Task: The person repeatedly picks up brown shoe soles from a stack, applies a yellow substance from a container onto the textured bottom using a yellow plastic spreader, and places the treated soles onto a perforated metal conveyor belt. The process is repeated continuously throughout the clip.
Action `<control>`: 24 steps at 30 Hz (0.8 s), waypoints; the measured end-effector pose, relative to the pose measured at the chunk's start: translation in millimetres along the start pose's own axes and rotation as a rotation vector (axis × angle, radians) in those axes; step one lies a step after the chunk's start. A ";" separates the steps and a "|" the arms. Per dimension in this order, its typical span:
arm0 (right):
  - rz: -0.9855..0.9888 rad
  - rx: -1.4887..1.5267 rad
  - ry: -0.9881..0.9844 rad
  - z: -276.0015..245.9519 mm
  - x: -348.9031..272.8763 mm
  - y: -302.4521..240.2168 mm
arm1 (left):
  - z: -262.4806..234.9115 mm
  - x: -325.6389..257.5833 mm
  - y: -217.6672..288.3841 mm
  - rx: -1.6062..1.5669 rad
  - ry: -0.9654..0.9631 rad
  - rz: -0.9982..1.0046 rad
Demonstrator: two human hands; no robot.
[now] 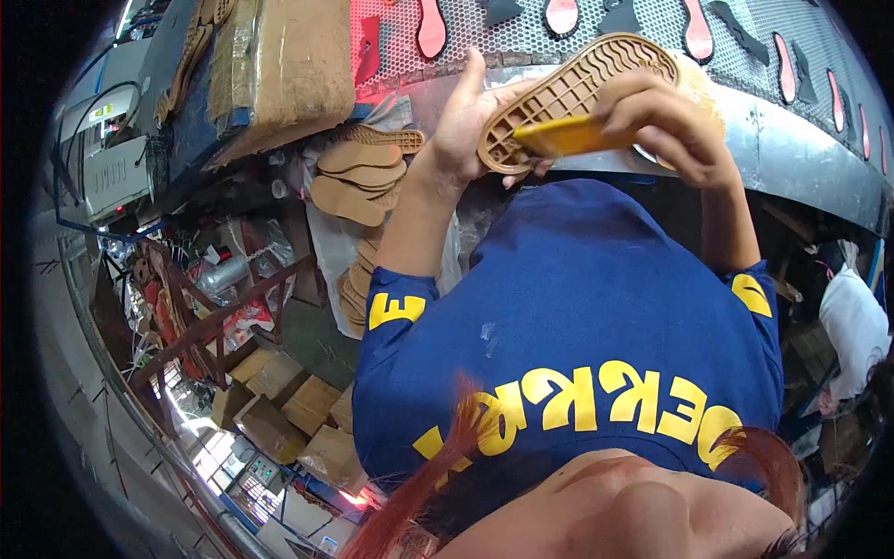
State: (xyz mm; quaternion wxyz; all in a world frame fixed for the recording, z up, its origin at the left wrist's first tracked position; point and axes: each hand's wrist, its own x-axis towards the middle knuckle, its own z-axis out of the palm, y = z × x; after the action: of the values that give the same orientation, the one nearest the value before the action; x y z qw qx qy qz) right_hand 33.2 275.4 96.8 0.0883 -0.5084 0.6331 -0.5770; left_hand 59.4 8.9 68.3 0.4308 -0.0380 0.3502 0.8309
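A worker's left hand (461, 121) props a brown sole (582, 79) from behind, thumb raised and palm open, beside a mesh conveyor (521, 28) at its metal edge. The right hand (666, 126) is closed around a flat yellow tool (563, 137), its end over the sole's narrower, gridded end; whether it touches is unclear. The sole looks light, rubbery and bendable, hardly fragile, its ribs likely giving grip; the rim seems the best hold, with a palm beneath against flexing. Bold yellow lettering (573, 399) crosses the blue shirt (596, 270). A sticker (101, 114) on a grey box (114, 177) is too small to read; the sole shows no legible mark.
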 end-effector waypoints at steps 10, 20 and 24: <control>0.417 0.457 1.237 16.3 -142.8 81.5 | -22.5 16.6 -31.1 -0.070 0.088 0.552; 0.679 -1.071 0.509 94.7 -186.6 193.8 | -50.8 28.8 -40.2 0.352 0.195 0.960; 0.873 -1.007 0.672 107.1 -178.3 192.9 | -43.1 22.4 -35.5 0.070 0.239 0.846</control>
State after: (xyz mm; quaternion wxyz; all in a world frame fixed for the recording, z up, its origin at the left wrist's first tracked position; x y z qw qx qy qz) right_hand 86.8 304.5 -180.3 -0.1323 0.0143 0.9580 -0.2541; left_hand 61.4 11.4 8.2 0.0100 0.0273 0.4102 0.9115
